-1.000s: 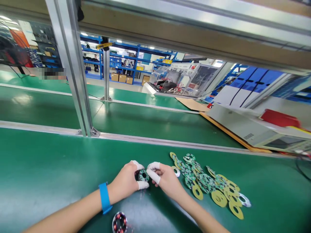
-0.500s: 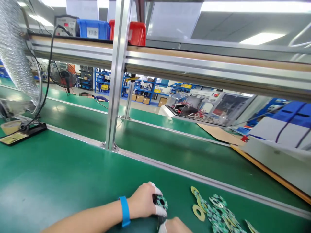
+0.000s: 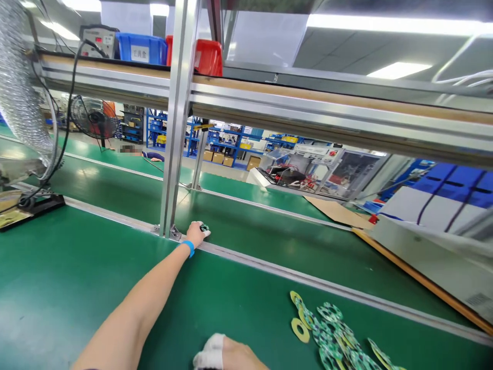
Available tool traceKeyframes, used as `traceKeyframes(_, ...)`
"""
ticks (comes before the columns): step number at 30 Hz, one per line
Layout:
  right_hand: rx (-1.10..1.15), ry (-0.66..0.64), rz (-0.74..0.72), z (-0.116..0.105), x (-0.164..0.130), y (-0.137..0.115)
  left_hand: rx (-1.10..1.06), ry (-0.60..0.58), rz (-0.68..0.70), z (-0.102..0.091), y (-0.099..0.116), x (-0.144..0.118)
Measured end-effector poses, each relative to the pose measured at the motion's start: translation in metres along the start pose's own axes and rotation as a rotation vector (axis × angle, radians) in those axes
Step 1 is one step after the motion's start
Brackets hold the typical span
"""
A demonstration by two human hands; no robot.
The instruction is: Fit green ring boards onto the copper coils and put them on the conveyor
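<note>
Ring-shaped green board [image 3: 204,227] pinched in left hand [image 3: 197,234].

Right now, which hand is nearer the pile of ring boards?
Right. The right hand rests on the mat just left of the pile; the left hand is stretched far away by the post.

Right hand [image 3: 227,357] cut off by the lower edge, only knuckles and white-capped fingertips visible; its grasp cannot be judged. Small green part [image 3: 204,227] at the left hand [image 3: 197,234] too small and distant for detail. Pile of ring boards [image 3: 331,334] runs off the bottom edge
</note>
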State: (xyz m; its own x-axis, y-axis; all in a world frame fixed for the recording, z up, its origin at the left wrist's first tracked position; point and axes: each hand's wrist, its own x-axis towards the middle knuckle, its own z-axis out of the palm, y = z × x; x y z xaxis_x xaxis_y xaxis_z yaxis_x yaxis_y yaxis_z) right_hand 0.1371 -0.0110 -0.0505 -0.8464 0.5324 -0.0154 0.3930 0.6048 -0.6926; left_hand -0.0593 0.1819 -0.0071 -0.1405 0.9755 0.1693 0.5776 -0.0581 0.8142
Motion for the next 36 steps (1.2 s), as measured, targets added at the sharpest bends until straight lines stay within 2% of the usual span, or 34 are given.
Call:
traceKeyframes(3, 0.051, 0.017, -0.075, -0.005, 0.006, -0.02, -0.035, 0.003, 0.029, 0.003, 0.0, -0.019)
traceKeyframes(5, 0.056, 0.047, -0.058, -0.013, 0.006, -0.03, -0.073, -0.076, 0.059, 0.006, 0.0, -0.042)
traceKeyframes(7, 0.051, 0.124, 0.001, -0.024, 0.002, -0.032, -0.117, -0.229, 0.078, 0.007, 0.0, -0.071)
traceKeyframes(11, 0.073, 0.417, 0.2, -0.044, -0.009, -0.017, -0.191, -0.549, 0.118, -0.001, 0.003, -0.124)
traceKeyframes(14, 0.086, 0.532, 0.336, -0.046, -0.012, -0.004, -0.224, -0.758, 0.179, -0.011, 0.012, -0.142)
traceKeyframes(16, 0.069, 0.569, 0.379, -0.043, -0.011, -0.002, -0.234, -0.832, 0.193, -0.014, 0.018, -0.145)
traceKeyframes(21, 0.017, 0.584, 0.386, -0.037, -0.012, -0.007, -0.237, -0.782, 0.196, -0.008, 0.021, -0.149)
traceKeyframes(26, -0.421, 0.608, 0.074, -0.036, -0.019, -0.004, -0.092, -0.709, 0.351, -0.006, 0.021, -0.154)
traceKeyframes(29, -0.644, 0.56, -0.032, -0.037, -0.022, -0.003, -0.041, -0.707, 0.453, -0.006, 0.021, -0.154)
traceKeyframes(32, -0.764, 0.559, -0.093, -0.041, -0.026, -0.007, -0.002, -0.7, 0.5, -0.007, 0.022, -0.154)
traceKeyframes(36, -0.818, 0.605, -0.178, -0.048, -0.028, -0.016, 0.055, -0.697, 0.537, -0.008, 0.025, -0.153)
